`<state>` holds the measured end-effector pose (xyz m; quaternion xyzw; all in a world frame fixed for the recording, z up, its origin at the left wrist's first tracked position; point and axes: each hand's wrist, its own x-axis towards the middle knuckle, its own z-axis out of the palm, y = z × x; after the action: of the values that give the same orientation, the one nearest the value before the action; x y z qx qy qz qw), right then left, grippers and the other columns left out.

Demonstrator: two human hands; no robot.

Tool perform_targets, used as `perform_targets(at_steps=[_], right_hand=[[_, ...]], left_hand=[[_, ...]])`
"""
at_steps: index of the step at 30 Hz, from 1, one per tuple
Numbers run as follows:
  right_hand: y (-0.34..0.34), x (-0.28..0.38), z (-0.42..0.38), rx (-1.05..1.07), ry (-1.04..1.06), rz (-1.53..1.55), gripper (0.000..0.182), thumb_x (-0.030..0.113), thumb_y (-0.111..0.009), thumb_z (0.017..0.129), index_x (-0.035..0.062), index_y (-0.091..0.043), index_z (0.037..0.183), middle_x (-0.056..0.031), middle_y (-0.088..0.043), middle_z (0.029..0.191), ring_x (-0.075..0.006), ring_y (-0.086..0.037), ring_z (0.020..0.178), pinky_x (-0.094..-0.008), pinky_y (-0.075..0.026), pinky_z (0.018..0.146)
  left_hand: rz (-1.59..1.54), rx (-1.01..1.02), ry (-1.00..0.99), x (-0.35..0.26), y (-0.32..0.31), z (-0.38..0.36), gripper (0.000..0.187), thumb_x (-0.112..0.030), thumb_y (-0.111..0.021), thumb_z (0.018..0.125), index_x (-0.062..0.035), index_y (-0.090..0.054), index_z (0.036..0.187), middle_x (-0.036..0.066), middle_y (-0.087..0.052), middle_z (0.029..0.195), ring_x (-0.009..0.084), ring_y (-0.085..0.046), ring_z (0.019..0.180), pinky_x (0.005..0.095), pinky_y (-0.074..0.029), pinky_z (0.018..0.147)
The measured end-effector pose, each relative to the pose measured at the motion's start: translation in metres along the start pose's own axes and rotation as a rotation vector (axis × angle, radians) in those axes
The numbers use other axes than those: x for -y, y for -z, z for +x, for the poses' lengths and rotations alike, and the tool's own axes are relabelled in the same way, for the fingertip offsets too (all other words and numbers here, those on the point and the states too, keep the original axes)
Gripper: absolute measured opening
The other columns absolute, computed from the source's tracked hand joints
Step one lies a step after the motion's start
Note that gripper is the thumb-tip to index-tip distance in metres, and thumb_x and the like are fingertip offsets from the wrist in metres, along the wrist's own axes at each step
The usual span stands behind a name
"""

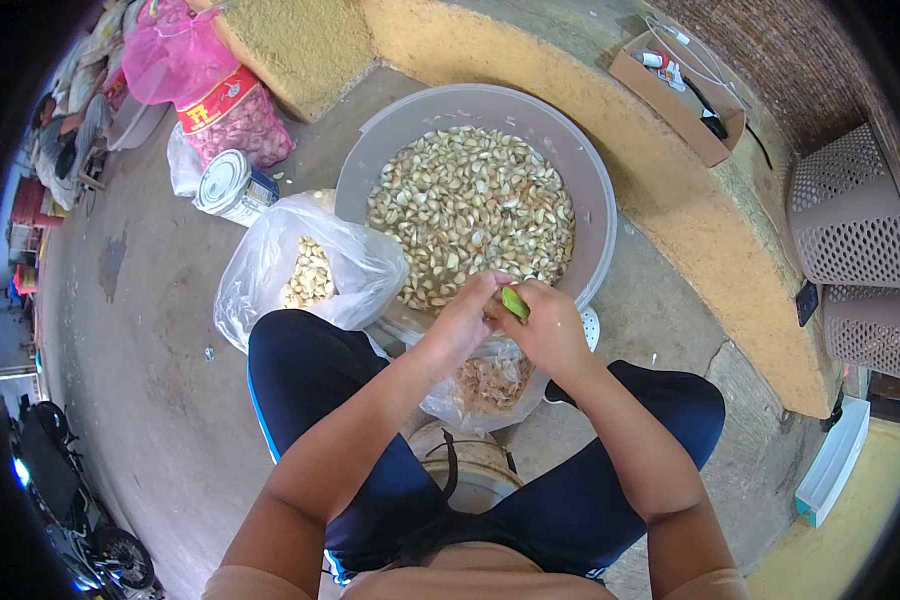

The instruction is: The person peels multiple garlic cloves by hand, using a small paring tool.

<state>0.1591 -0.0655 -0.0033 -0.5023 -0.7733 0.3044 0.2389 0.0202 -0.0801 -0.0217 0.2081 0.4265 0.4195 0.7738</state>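
My right hand [548, 325] is closed round a small green-handled knife [514, 304]; its blade is hidden. Fingertips pinched, my left hand [465, 320] meets it over the near rim of the tub; what it pinches is too small to make out. Below and beyond them, a wide grey tub [598, 190] holds many unpeeled garlic cloves [475, 200], which look to lie in water. A clear plastic bag [245, 285] of peeled cloves [311, 275] stands left of the tub. Under my hands is another clear bag with brownish garlic skins [492, 382].
A pink mesh sack [235, 120] of garlic and a metal can [232, 185] stand at the back left. Behind the tub runs a yellow ledge [670, 200], bearing a cardboard box [685, 110] with cables. A bucket [470, 465] sits between my legs; perforated baskets [850, 215] are at right.
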Motion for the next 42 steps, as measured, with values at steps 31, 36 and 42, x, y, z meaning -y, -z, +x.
perform_targets(at_steps=[31,36,42], right_hand=[[0.008,0.003,0.003,-0.116,-0.173,0.179,0.018,0.012,-0.057,0.072,-0.0035,-0.054,0.080,-0.0204,-0.054,0.075,-0.0372,-0.054,0.071,-0.0412,-0.042,0.063],[0.010,-0.005,0.006,-0.181,-0.221,0.217,0.015,0.013,-0.056,0.077,-0.0021,-0.055,0.079,-0.0155,-0.057,0.066,-0.0241,-0.056,0.060,-0.0332,-0.043,0.056],[0.019,-0.004,0.008,-0.065,-0.265,0.340,0.019,0.017,-0.060,0.077,-0.0020,-0.057,0.079,-0.0141,-0.060,0.066,-0.0204,-0.059,0.061,-0.0312,-0.044,0.057]], left_hand=[[-0.206,0.192,-0.022,-0.006,0.008,0.004,0.038,-0.002,-0.056,0.081,-0.0041,-0.041,0.117,0.008,-0.050,0.108,0.0157,-0.050,0.100,0.0291,-0.042,0.089],[-0.243,0.219,-0.041,-0.007,0.011,0.005,0.041,-0.001,-0.057,0.080,-0.0042,-0.040,0.117,0.009,-0.050,0.109,0.0177,-0.050,0.103,0.0311,-0.040,0.092],[-0.211,0.179,-0.032,-0.013,0.012,0.004,0.044,0.002,-0.056,0.078,-0.0031,-0.039,0.117,0.011,-0.049,0.111,0.0189,-0.050,0.103,0.0315,-0.039,0.093]])
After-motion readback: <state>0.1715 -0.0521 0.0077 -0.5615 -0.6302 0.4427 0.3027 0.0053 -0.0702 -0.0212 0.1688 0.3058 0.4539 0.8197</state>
